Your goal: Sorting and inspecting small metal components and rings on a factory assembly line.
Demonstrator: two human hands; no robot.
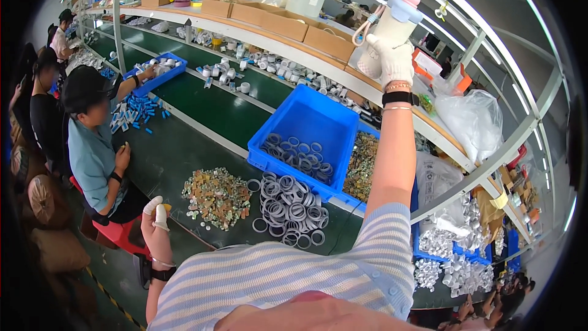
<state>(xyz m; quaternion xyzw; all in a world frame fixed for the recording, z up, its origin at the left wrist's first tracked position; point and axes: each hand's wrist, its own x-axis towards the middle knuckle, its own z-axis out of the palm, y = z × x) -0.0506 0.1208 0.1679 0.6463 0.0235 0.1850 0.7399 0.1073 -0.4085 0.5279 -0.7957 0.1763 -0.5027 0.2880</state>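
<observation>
White glove on right hand [395, 61]; bottle [392, 24] cream with pale blue lid and pink cap. Left hand [156, 220] wears white fingertip covers. Sleeve [386, 251] striped pale blue and white. Bin [306, 116] bright blue. Rings [291, 208] grey. Conveyor belt [208, 104] dark green.

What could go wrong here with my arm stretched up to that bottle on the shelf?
1. The gloved right hand grips the white bottle at full reach above the shelf; it might slip and drop onto the blue bin of grey rings.
2. The forearm crosses the shelf edge near a bulging plastic bag and could snag it.
3. The left hand hangs off the table, not steadying anything.
</observation>
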